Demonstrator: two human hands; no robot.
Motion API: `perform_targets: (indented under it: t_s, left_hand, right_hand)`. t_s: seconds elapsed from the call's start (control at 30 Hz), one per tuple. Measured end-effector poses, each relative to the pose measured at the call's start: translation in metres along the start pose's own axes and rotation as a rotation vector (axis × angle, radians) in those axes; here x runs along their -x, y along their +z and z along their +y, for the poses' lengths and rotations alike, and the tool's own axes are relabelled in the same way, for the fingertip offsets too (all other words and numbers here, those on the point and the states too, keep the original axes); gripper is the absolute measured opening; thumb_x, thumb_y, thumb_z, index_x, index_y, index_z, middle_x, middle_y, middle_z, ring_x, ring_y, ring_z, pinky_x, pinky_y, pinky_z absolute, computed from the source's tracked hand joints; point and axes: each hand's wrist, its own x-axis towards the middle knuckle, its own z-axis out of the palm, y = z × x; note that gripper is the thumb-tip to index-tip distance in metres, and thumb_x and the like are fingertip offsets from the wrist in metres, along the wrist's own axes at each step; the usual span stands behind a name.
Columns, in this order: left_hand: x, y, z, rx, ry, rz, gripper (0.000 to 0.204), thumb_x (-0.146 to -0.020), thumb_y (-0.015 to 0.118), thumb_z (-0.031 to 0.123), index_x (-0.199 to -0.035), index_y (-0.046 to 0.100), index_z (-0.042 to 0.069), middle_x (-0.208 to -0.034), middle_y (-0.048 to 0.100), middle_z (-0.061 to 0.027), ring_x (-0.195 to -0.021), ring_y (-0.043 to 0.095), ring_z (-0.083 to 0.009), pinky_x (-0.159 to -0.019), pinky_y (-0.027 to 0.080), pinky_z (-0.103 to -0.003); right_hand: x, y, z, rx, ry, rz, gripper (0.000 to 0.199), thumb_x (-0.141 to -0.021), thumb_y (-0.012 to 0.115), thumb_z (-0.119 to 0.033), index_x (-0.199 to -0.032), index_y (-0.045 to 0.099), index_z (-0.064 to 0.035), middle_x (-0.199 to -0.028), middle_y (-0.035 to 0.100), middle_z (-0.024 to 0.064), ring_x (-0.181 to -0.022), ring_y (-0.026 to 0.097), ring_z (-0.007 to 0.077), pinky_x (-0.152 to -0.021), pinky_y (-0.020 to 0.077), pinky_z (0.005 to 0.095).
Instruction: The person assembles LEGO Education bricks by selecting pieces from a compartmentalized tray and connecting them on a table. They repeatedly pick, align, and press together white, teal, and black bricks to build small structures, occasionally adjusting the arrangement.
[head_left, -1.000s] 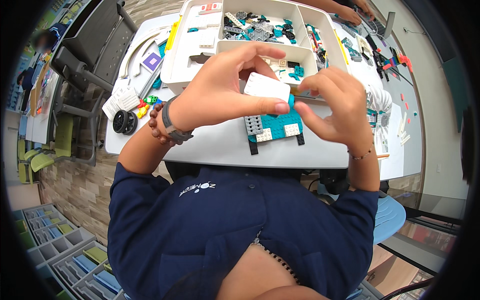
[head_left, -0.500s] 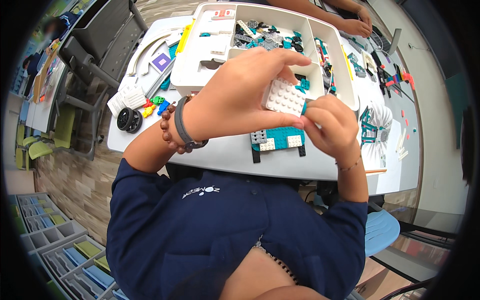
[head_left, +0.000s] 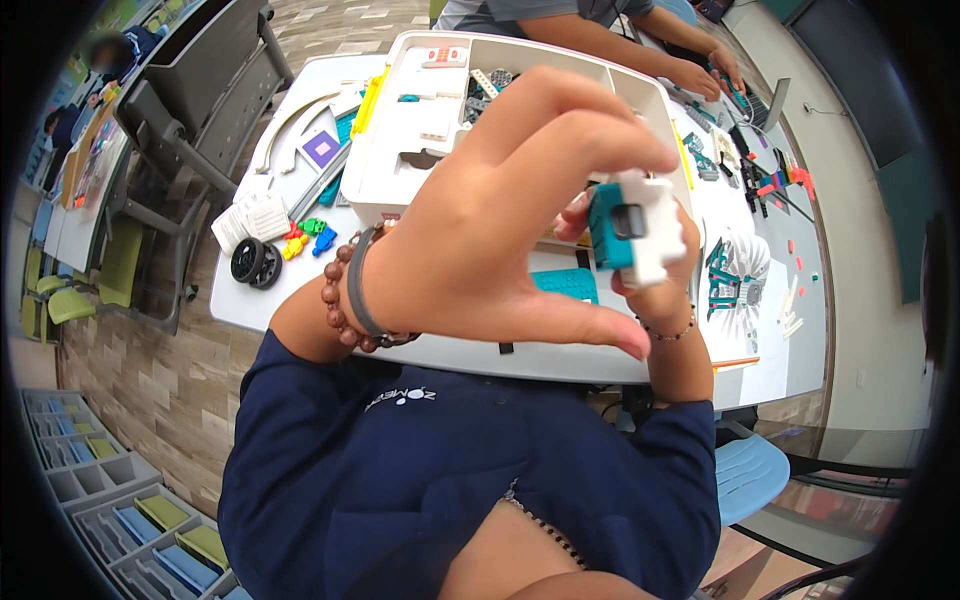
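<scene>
White table (head_left: 250, 305) crowded; right hand (head_left: 660, 265) clamps teal-white block (head_left: 632, 225), left hand (head_left: 490, 240) spread beside.

Left hand (head_left: 500, 230) is raised close, fingers (head_left: 590, 125) arched and thumb stretched out; right hand (head_left: 660, 265) sits behind it, fingers curled shut.

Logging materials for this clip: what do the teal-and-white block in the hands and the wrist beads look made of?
Teal-and-white block: apparently hard moulded plastic, with flat colour, crisp edges and a faint sheen. Wrist beads on the left hand: round, reddish-brown and dull-glossy, possibly wood or seed; the view cannot settle which.
</scene>
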Motion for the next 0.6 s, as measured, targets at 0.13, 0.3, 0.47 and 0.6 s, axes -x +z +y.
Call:
perform_targets:
  t_s: [0.13,0.3,0.47,0.6]
  left_hand:
    - [0.004,-0.003,-0.008,0.106,0.058,-0.038,0.067,-0.061,0.084,0.012,-0.117,0.047,0.002,-0.113,0.054,-0.019,-0.105,0.056,-0.0256,-0.086,0.046,-0.033]
    - [0.009,0.004,-0.012,0.101,0.111,0.043,0.059,-0.063,0.081,0.006,-0.112,0.048,0.006,-0.11,0.055,-0.0213,-0.094,0.06,-0.0302,-0.075,0.052,-0.035]
    - [0.011,0.004,-0.006,0.076,0.098,0.014,0.034,-0.066,0.072,0.0,-0.096,0.058,0.007,-0.113,0.054,-0.021,-0.09,0.061,-0.0295,-0.074,0.053,-0.032]
    - [0.012,0.003,-0.006,0.032,0.09,-0.04,0.039,-0.07,0.072,0.002,-0.104,0.054,0.012,-0.111,0.053,-0.026,-0.092,0.062,-0.0308,-0.079,0.053,-0.039]
  right_hand:
    - [-0.007,-0.007,-0.001,-0.142,0.082,-0.022,0.058,-0.071,0.076,-0.006,-0.119,0.047,0.0059,-0.114,0.057,0.0139,-0.103,0.057,0.018,-0.09,0.0455,0.0332]
    - [-0.015,-0.008,0.004,0.013,-0.179,-0.102,0.055,-0.07,0.076,-0.005,-0.117,0.05,0.0061,-0.114,0.058,0.0142,-0.104,0.057,0.0177,-0.09,0.0454,0.0316]
    - [-0.006,-0.012,-0.004,0.09,-0.026,-0.064,0.053,-0.067,0.076,-0.004,-0.114,0.053,0.0055,-0.109,0.06,0.0131,-0.098,0.06,0.0165,-0.084,0.0484,0.0289]
    - [-0.007,-0.012,-0.008,0.155,0.007,-0.035,0.051,-0.064,0.078,-0.007,-0.109,0.056,0.0038,-0.103,0.063,0.0134,-0.092,0.063,0.0169,-0.079,0.0496,0.0279]
